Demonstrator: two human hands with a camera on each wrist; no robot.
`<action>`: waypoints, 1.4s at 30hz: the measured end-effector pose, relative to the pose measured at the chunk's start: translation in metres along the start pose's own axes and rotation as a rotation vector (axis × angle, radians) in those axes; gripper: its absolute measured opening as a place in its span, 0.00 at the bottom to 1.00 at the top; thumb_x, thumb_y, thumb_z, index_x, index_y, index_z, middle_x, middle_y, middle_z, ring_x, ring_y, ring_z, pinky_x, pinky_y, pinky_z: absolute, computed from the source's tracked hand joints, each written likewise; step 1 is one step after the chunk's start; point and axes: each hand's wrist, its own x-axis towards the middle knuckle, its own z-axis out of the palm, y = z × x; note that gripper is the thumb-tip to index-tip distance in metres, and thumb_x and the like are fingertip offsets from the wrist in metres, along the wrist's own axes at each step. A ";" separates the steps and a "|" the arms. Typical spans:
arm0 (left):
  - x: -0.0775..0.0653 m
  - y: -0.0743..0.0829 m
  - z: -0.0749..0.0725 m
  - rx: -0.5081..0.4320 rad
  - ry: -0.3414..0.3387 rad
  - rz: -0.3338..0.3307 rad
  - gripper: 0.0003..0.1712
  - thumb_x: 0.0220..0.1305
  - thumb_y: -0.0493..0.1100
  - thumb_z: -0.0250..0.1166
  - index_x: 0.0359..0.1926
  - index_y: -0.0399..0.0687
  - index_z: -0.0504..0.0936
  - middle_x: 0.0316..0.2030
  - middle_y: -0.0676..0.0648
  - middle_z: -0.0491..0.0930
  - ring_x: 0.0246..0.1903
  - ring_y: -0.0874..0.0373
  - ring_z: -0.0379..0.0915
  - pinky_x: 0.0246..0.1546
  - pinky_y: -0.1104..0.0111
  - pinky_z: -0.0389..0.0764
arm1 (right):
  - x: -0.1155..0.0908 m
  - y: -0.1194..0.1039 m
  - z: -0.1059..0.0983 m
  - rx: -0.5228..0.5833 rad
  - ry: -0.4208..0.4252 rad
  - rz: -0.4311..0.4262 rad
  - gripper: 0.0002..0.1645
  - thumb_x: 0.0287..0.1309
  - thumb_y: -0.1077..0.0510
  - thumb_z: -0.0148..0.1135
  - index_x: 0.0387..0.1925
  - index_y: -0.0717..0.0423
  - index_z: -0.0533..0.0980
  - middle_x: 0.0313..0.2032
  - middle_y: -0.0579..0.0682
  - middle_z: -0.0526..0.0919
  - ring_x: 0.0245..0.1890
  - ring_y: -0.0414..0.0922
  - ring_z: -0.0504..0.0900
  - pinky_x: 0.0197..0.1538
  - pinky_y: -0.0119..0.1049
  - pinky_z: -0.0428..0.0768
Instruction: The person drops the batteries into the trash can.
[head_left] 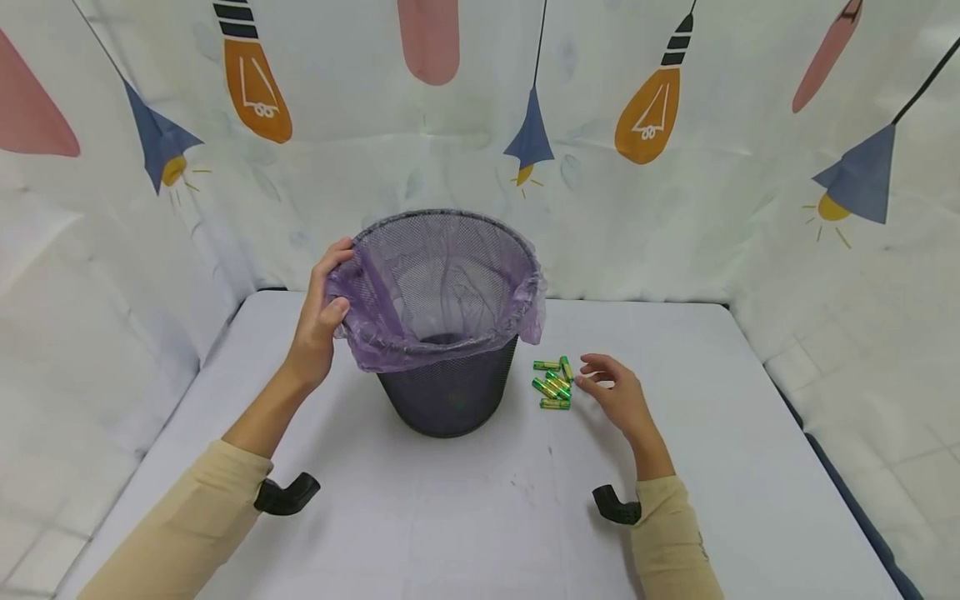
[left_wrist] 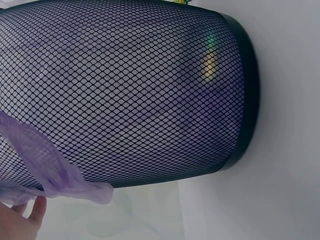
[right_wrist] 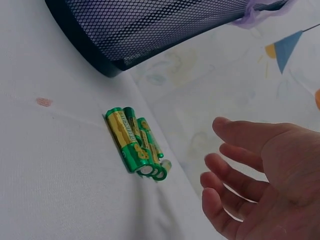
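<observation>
Two tan sleeves (head_left: 187, 521) reach in from the near side, at seven and five o'clock, each with a black curved piece (head_left: 287, 495) at the cuff. Beyond the cuffs spreads a white surface (head_left: 712, 400), and the right wrist view shows a small reddish mark (right_wrist: 44, 102) on it.

The right hand (head_left: 619, 397) is at four o'clock in the head view, its fingers loosely bent and released, holding nothing. Just beside its fingertips, at nine o'clock from the hand, a small cluster of green and gold batteries (head_left: 557, 382) lies on the surface. They lie close together at various angles; there seem to be about six, though they overlap too much for a sure count. From the bin, the cluster sits between three and four o'clock, near its base but apart from it.

The black mesh bin (head_left: 450, 400) stands on the surface near the middle of the head view. A thin purple liner (head_left: 378, 352) covers its inside and folds out over the rim, hanging loose at three o'clock. At nine o'clock on that rim, the left hand (head_left: 313, 327) grasps the edge together with the liner.

Farthest off, toward twelve o'clock, hangs a white backdrop (head_left: 465, 167) printed with blue lamps (head_left: 531, 133), orange bulbs (head_left: 648, 117) and pink shapes (head_left: 429, 42).
</observation>
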 end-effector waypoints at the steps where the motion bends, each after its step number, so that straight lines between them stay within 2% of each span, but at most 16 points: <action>1: 0.000 0.000 0.000 0.000 -0.002 -0.002 0.38 0.63 0.55 0.53 0.69 0.39 0.58 0.74 0.46 0.50 0.75 0.55 0.39 0.72 0.56 0.38 | 0.000 0.000 0.000 -0.003 0.004 -0.003 0.24 0.58 0.56 0.66 0.56 0.58 0.75 0.46 0.58 0.83 0.46 0.51 0.79 0.40 0.31 0.75; 11: 0.001 -0.001 -0.001 0.012 -0.008 0.000 0.40 0.63 0.55 0.54 0.69 0.36 0.58 0.74 0.42 0.49 0.75 0.55 0.39 0.72 0.56 0.37 | 0.003 0.003 0.001 -0.030 -0.018 -0.017 0.25 0.57 0.56 0.66 0.57 0.58 0.75 0.46 0.57 0.83 0.46 0.49 0.79 0.40 0.31 0.76; 18: 0.002 -0.001 -0.002 0.010 -0.013 0.014 0.39 0.63 0.54 0.54 0.69 0.36 0.58 0.74 0.43 0.50 0.75 0.54 0.39 0.72 0.57 0.38 | 0.012 0.003 0.001 -0.044 -0.053 0.005 0.25 0.57 0.58 0.66 0.57 0.57 0.75 0.46 0.57 0.83 0.46 0.52 0.80 0.41 0.36 0.75; 24: 0.001 -0.003 -0.002 0.009 -0.012 0.012 0.37 0.64 0.53 0.53 0.68 0.37 0.59 0.74 0.44 0.50 0.75 0.54 0.39 0.72 0.57 0.37 | 0.018 0.003 -0.001 -0.073 -0.079 -0.016 0.26 0.57 0.59 0.66 0.57 0.59 0.74 0.46 0.59 0.83 0.45 0.53 0.81 0.39 0.34 0.75; 30: 0.002 -0.001 -0.001 0.002 -0.009 0.014 0.39 0.63 0.54 0.54 0.68 0.36 0.58 0.74 0.43 0.50 0.75 0.54 0.39 0.72 0.58 0.39 | 0.024 0.001 -0.001 -0.084 -0.125 0.012 0.26 0.57 0.59 0.65 0.58 0.59 0.74 0.46 0.59 0.82 0.47 0.54 0.80 0.39 0.34 0.75; 42: 0.002 0.000 0.000 -0.003 -0.009 0.008 0.40 0.63 0.54 0.54 0.69 0.35 0.57 0.74 0.44 0.50 0.75 0.54 0.39 0.72 0.57 0.38 | 0.037 0.006 -0.003 -0.194 -0.230 -0.012 0.27 0.57 0.60 0.65 0.59 0.59 0.73 0.44 0.60 0.83 0.46 0.55 0.81 0.41 0.40 0.77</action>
